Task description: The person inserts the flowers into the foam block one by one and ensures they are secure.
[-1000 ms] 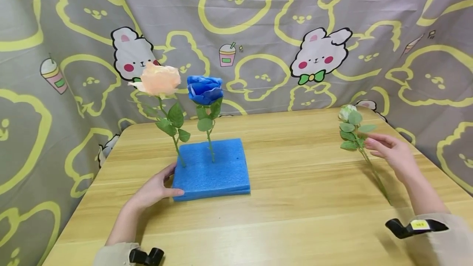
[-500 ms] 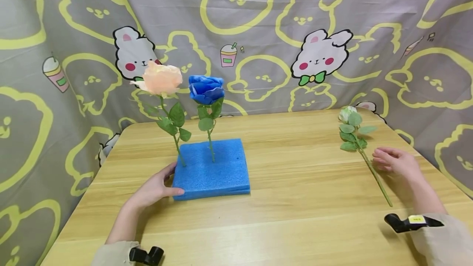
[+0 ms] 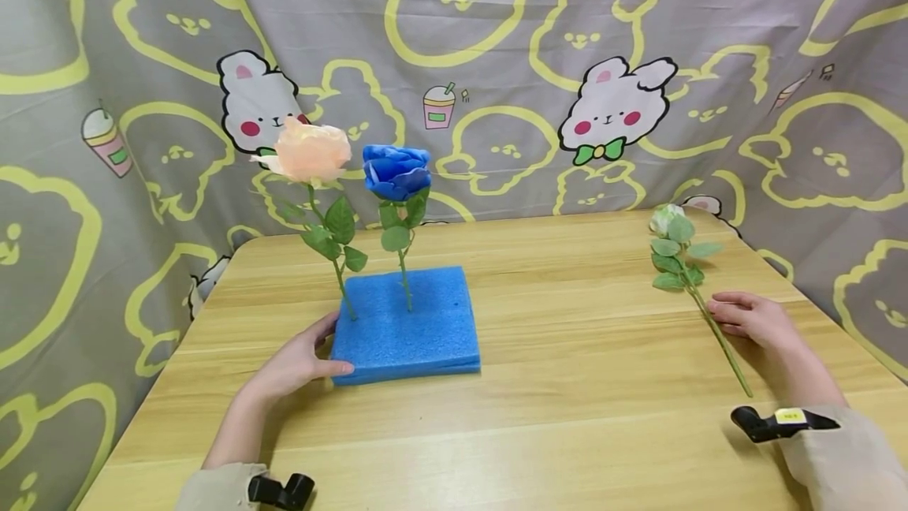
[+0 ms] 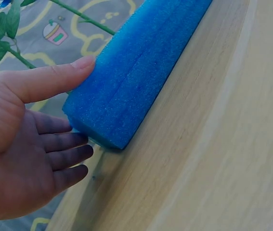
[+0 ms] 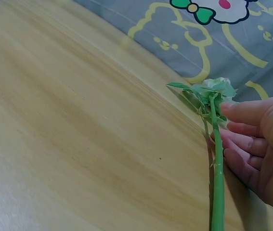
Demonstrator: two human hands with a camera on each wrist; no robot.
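Observation:
My left hand [image 3: 292,365] rests at the near left corner of a blue foam block [image 3: 426,337]. In the left wrist view its thumb lies on the foam's edge, and the fairly straight fingers [image 4: 66,151] are at the block's end. A peach rose [image 3: 312,152] and a blue rose [image 3: 397,172] stand upright with their stems in the foam. On the right, a white-green rose [image 3: 667,221] lies on the table. My right hand [image 3: 759,326] is beside its stem [image 5: 218,178], fingers loosely bent; whether they touch it I cannot tell.
The wooden table [image 3: 567,400] carries the foam block at left and the loose rose at right. A grey patterned curtain [image 3: 496,38] hangs behind and at both sides. Black wrist cameras [image 3: 780,423] sit on both sleeves.
My right hand has drawn back from the white-green rose's leaves toward the lower stem and stays close beside it. The left hand, the foam block and the standing roses have not moved.

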